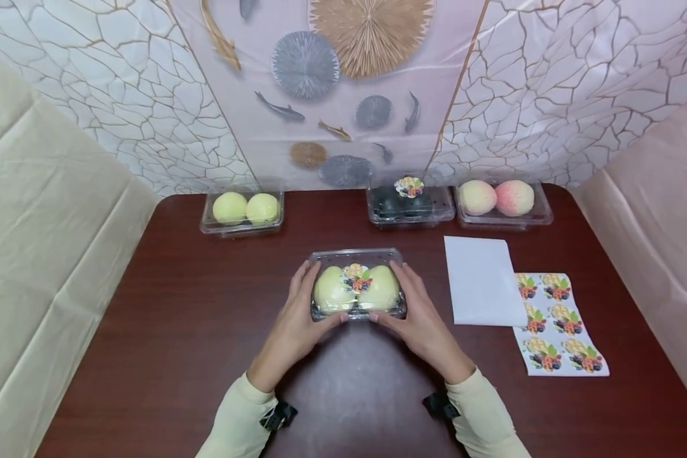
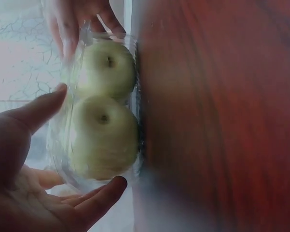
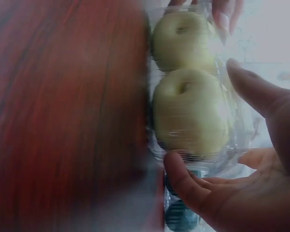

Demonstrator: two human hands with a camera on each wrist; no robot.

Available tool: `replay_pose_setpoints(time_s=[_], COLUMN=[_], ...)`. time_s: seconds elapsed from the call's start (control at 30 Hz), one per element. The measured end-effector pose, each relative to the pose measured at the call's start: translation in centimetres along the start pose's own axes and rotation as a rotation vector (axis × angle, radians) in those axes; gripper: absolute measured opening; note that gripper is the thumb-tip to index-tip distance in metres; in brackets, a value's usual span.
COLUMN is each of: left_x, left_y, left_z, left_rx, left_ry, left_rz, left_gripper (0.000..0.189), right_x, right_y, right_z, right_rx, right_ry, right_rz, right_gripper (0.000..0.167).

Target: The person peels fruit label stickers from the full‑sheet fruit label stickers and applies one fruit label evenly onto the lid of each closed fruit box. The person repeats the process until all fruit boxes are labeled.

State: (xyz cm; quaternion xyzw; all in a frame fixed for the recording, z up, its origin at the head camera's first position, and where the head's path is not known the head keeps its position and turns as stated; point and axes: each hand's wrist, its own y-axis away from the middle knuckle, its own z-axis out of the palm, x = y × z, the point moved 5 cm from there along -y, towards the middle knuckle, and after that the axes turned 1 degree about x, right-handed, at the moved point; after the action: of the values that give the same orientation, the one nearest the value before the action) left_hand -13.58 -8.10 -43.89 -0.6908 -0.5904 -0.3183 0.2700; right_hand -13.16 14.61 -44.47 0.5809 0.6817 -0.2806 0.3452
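A clear plastic fruit box (image 1: 357,254) sits at the middle of the table, with two pale green apples (image 2: 103,130) inside. On its lid is a round fruit-picture sticker (image 1: 356,278). My left hand (image 1: 298,321) grips the box's left end, thumb at the near edge and fingers along the side. At the other end, my right hand (image 1: 418,315) holds it the same way, as the right wrist view also shows, with the thumb (image 3: 253,89) over the lid edge.
Along the back stand a clear box of yellow-green fruits (image 1: 246,208), a stickered box of dark fruits (image 1: 403,205) and a box of peaches (image 1: 498,198). On the right, a white paper sheet (image 1: 483,283) overlaps a sticker sheet (image 1: 563,327). A patterned cloth (image 1: 160,95) hangs behind.
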Motion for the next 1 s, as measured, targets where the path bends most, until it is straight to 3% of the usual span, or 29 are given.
replay_pose_setpoints(time_s=[0.13,0.33,0.5,0.63,0.73,0.83,1.0], left_x=[0.0,0.3,0.7,1.2,1.5,1.7,1.7], left_y=[0.1,0.2,0.2,-0.1,-0.3,-0.5,-1.3], left_z=[-0.2,-0.7,-1.1,-1.3,-1.4,-1.7,-2.1], left_rx=[0.037,0.137,0.266,0.356,0.411,0.444,0.472], left_ry=[-0.074,-0.224,-0.395,-0.532,-0.615,-0.660,-0.733], left_rz=[-0.013,0.042,0.116,0.224,0.283,0.308,0.308], left_gripper=[0.099,0.088,0.078,0.070,0.064,0.061,0.061], right_x=[-0.1,-0.4,-0.8,-1.3,-2.1,-3.1,-4.3], right_y=[-0.7,-2.1,-3.3,-4.2,-4.6,-4.5,-4.3], right_z=[0.8,1.8,2.4,2.5,2.4,2.3,2.6], right_rx=[-0.001,-0.006,-0.024,0.041,0.141,0.232,0.230], right_ry=[-0.026,-0.023,-0.036,-0.028,0.025,0.124,0.279], right_rz=[0.011,-0.002,-0.009,-0.034,-0.105,-0.209,-0.333], right_gripper=[0.102,0.102,0.101,0.100,0.096,0.077,0.047])
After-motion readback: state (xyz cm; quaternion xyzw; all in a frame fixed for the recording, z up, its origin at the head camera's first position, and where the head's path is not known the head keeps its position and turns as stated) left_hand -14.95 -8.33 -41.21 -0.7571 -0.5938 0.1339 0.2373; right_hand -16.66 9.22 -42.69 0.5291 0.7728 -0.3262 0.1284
